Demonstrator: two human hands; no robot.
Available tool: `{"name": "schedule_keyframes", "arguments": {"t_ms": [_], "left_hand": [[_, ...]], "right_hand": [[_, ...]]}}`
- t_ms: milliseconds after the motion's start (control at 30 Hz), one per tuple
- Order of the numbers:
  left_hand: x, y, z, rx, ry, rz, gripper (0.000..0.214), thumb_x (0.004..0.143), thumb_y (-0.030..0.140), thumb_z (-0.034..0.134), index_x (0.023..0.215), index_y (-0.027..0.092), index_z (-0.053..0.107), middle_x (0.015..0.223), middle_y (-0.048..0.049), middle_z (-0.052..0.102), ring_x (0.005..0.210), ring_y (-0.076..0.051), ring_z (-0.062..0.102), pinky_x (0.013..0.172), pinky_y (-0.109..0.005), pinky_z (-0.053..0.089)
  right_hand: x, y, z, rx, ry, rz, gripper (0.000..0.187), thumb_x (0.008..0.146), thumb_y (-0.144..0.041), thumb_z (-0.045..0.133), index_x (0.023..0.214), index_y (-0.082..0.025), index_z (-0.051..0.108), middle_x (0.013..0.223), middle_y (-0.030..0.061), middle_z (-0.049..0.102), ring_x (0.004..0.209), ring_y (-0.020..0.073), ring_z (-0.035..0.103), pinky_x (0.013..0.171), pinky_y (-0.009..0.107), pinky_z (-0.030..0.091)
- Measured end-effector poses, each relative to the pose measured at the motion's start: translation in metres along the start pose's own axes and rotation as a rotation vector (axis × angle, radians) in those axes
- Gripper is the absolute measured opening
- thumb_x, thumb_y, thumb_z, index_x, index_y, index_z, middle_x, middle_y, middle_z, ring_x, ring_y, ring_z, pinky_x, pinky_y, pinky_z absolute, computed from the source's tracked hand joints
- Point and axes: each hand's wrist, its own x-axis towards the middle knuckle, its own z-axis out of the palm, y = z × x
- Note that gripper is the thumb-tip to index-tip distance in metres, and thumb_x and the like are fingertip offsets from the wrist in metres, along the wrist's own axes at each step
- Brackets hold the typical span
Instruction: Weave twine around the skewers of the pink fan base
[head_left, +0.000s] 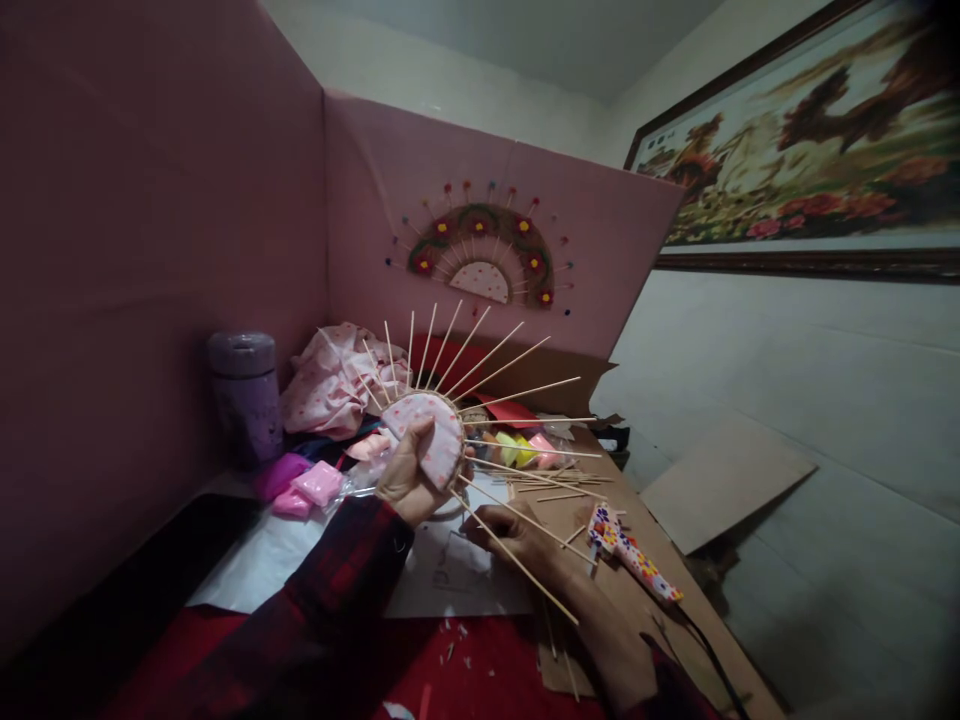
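My left hand (409, 475) is closed on a pink half-round piece (433, 432) from which several thin wooden skewers (491, 358) fan out upward and to the right. It is held upright above the table. Lower and to the right, my right hand (517, 535) rests near the table under the lower skewers. Its fingers are curled, and what they hold, if anything, is hidden. A patterned glue gun (634, 553) lies on the brown cardboard (645, 600) just right of that hand.
A finished fan-shaped piece (480, 258) hangs on the pink board behind. A purple tumbler (244, 395), pink cloth (337, 380) and packets of coloured clay (307, 485) sit at the left. Loose skewers (559, 485) lie on the cardboard. White paper (450, 575) covers the red table.
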Motion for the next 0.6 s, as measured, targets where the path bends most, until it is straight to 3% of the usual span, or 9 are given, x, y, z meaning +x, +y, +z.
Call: {"name": "schedule_keyframes", "arguments": {"t_ms": [133,267,433,533,600], "left_hand": [[0.0,-0.001,0.004,-0.003,0.046,0.014,0.021,0.077,0.027,0.052,0.089,0.011,0.057,0.066,-0.0072,0.066,0.057,-0.018,0.062,0.054,-0.029,0.049],[-0.001,-0.002,0.009,-0.012,0.074,0.054,0.018,0.08,0.023,0.051,0.091,0.011,0.057,0.068,-0.007,0.066,0.061,-0.016,0.063,0.058,-0.027,0.05],[-0.004,-0.002,0.009,0.02,0.09,0.033,0.022,0.079,0.03,0.053,0.092,0.012,0.058,0.069,-0.0071,0.066,0.062,-0.019,0.064,0.059,-0.031,0.051],[-0.003,0.0,0.008,0.027,0.108,0.1,0.021,0.078,0.028,0.055,0.092,0.013,0.058,0.07,-0.0061,0.067,0.064,-0.018,0.064,0.06,-0.03,0.052],[-0.001,0.003,0.007,0.002,0.11,0.193,0.019,0.079,0.024,0.055,0.094,0.014,0.058,0.073,-0.0054,0.067,0.065,-0.016,0.064,0.062,-0.027,0.052]], "right_hand": [[0.001,0.002,-0.003,0.007,0.016,0.044,0.026,0.078,-0.036,0.052,0.081,-0.016,0.068,0.062,-0.0008,0.058,0.056,0.0079,0.047,0.055,0.017,0.035],[-0.002,-0.013,-0.011,0.033,0.04,0.1,0.022,0.077,-0.034,0.053,0.081,-0.018,0.068,0.066,-0.0001,0.06,0.062,0.0111,0.051,0.06,0.02,0.039],[-0.016,-0.037,-0.017,0.166,0.272,0.175,0.028,0.077,-0.039,0.054,0.1,-0.025,0.063,0.101,0.0023,0.061,0.094,0.0185,0.053,0.082,0.027,0.04],[-0.015,-0.032,-0.02,0.206,0.232,0.161,0.024,0.072,-0.041,0.06,0.087,-0.023,0.066,0.093,0.003,0.062,0.093,0.0191,0.054,0.085,0.029,0.039],[-0.01,-0.024,-0.025,0.274,0.213,0.17,0.024,0.071,-0.041,0.062,0.08,-0.019,0.065,0.081,0.003,0.061,0.081,0.0166,0.055,0.077,0.028,0.041]]}}
